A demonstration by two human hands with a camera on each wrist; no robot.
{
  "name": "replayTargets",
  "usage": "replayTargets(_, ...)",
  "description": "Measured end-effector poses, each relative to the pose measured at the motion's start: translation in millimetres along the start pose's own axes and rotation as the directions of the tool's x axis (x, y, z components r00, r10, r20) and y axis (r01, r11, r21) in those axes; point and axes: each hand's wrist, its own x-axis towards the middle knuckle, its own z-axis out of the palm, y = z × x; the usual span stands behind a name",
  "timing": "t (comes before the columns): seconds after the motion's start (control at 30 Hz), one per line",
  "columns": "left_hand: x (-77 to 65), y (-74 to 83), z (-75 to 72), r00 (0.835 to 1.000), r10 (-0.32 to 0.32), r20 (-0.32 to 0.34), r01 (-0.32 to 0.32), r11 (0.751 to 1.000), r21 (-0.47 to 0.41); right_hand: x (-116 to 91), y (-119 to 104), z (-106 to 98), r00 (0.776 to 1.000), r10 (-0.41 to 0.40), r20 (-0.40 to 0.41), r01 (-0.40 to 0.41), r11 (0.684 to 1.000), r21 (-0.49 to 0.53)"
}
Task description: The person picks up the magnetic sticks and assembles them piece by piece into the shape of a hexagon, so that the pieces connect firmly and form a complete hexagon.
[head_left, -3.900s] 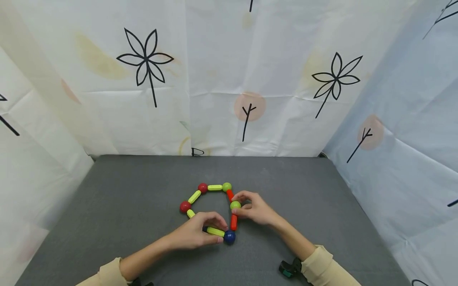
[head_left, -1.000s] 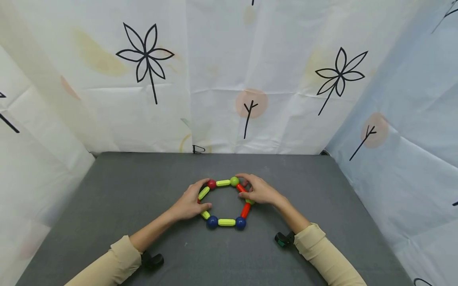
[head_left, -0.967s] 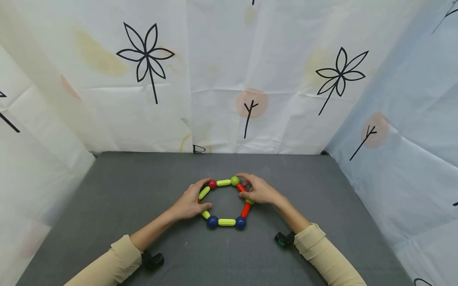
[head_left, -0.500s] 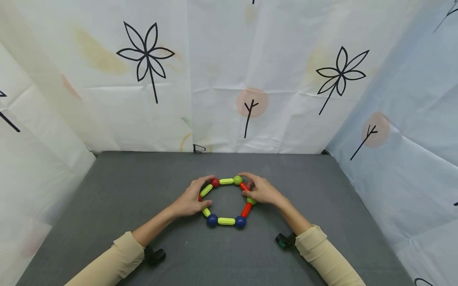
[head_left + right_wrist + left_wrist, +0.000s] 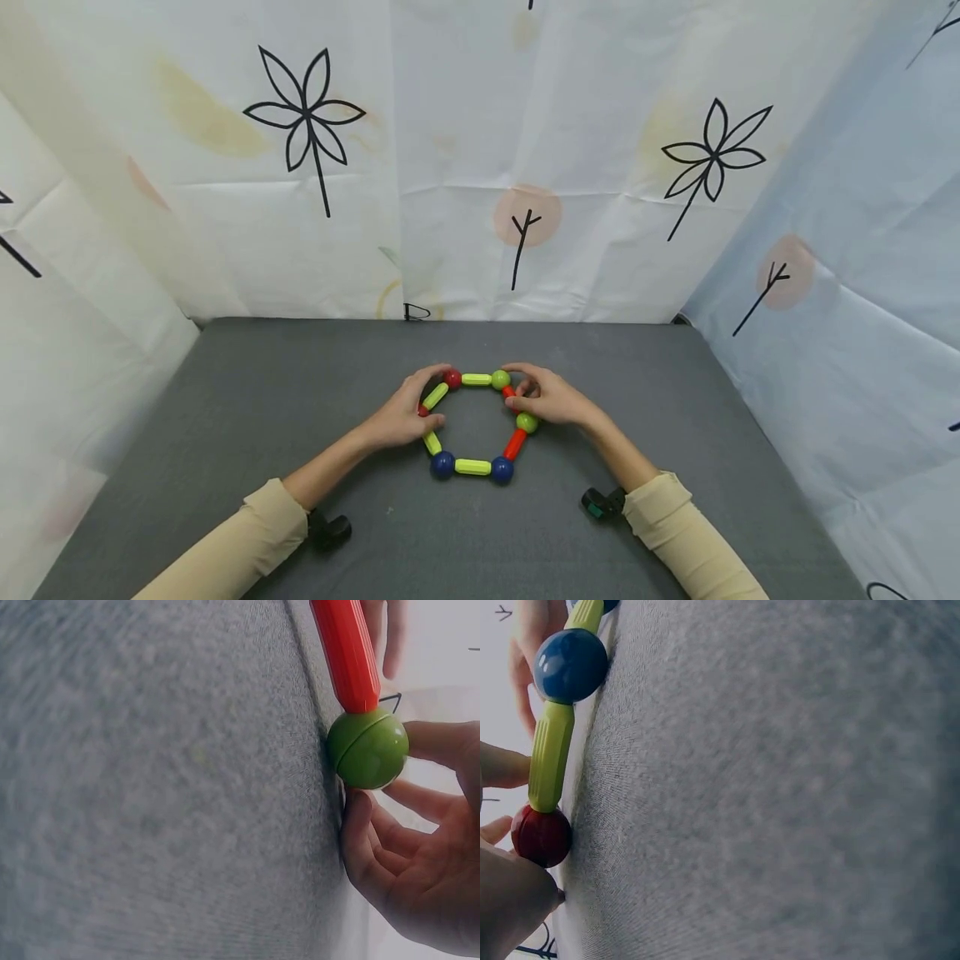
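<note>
A six-sided ring of magnetic balls and sticks lies on the grey table. Its front side is a yellow stick (image 5: pixel 473 467) between two blue balls (image 5: pixel 443 465). My left hand (image 5: pixel 401 414) grips the left corner, thumb inside the ring and a finger at the back red ball (image 5: pixel 452 379); it partly covers the left red ball (image 5: pixel 541 836). On the right, my right hand (image 5: pixel 553 397) holds the upper red stick, thumb on the inner side, index finger by the back green ball (image 5: pixel 501 380). The right green ball (image 5: pixel 367 748) shows below that hand, joined to a red stick (image 5: pixel 346 652).
The grey cloth-covered table (image 5: pixel 300 358) reaches back to a white curtain (image 5: pixel 450 150) printed with plants; further curtains hang at both sides. Black wrist devices (image 5: pixel 328 532) sit under both forearms, near the beige cuffs.
My left hand has gone from the front blue ball to the ring's left corner. My right hand has shifted up and right. The ring has spread from a lopsided outline into a more even hexagon.
</note>
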Motion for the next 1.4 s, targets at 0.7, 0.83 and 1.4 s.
replayTargets(0.7,-13.0,-28.1,-46.0,0.974,0.122,0.192,-0.141,0.986,0.088,-22,14,-16,0.98,-0.056,0.189,0.058,0.998,-0.009)
replayTargets(0.83,-10.7,-30.1,-44.9,0.977,0.117,0.18,-0.14,0.983,0.116,-19,17,-18,0.982,-0.05,0.18,0.054,0.998,-0.018)
replayTargets(1.4,0.1,-33.3,-45.6,0.985,0.116,0.128,-0.138,0.975,0.172,-18,30,-22,0.987,-0.079,0.142,0.071,0.996,0.061)
